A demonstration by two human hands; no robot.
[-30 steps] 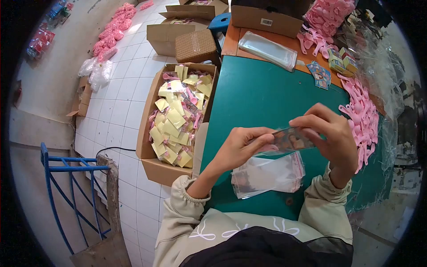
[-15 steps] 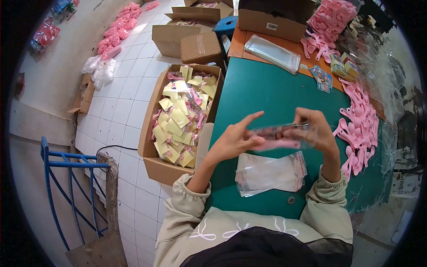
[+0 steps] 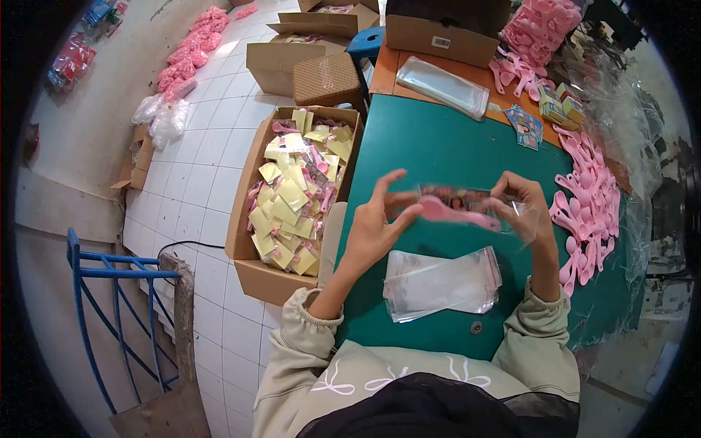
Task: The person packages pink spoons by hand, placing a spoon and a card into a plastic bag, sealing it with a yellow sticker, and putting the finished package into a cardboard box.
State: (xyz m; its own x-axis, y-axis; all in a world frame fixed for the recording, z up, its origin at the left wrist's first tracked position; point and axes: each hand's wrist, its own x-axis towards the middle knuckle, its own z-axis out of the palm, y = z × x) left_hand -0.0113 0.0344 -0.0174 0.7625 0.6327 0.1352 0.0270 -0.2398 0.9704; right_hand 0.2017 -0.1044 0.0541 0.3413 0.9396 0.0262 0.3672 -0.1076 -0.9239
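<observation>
A clear plastic bag [image 3: 475, 198] is stretched between my hands above the green table. A pink spoon [image 3: 456, 213] and a printed card show through its film. My left hand [image 3: 371, 225] holds the bag's left end between thumb and fingers, its index finger raised. At the other end, my right hand [image 3: 524, 206] is closed on the bag, and loose film hangs by its palm. Below them lies a stack of clear bags [image 3: 438, 286], fanned unevenly on the tabletop.
A carton [image 3: 244, 269] full of packed spoons with yellow cards [image 3: 292, 196] stands left of the table. Loose pink spoons [image 3: 588, 204] are heaped on the right. Toward the back are printed cards [image 3: 524, 125], small boxes [image 3: 558, 108], and more clear bags [image 3: 442, 86].
The bag with the spoon has risen slightly away from my body, and the spoon shows more sharply. My left hand has moved a little upward and left.
</observation>
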